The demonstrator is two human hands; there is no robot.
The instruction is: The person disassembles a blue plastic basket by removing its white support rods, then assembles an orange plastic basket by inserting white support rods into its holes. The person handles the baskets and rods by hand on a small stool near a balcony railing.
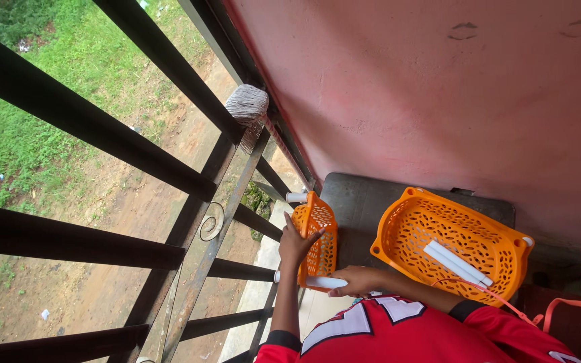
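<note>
My left hand (296, 243) presses flat against the side of an orange perforated plastic basket (317, 236) that stands on its edge. My right hand (359, 280) grips the basket's lower white handle (324, 282). Its other white handle (296, 197) sticks out at the top. A second orange basket (453, 245) lies open side up to the right, with two white handles (457, 263) loose inside it. Both baskets rest on a dark grey surface (358, 202). My red and white shirt (411, 333) fills the bottom of the view.
A black metal railing (169, 168) with a scroll ornament runs along the left, with a bundle of pale cord (247, 107) wound on it. A pink wall (438, 87) rises behind the baskets. An orange strap (546, 310) hangs at the lower right. Grass and bare dirt lie far below.
</note>
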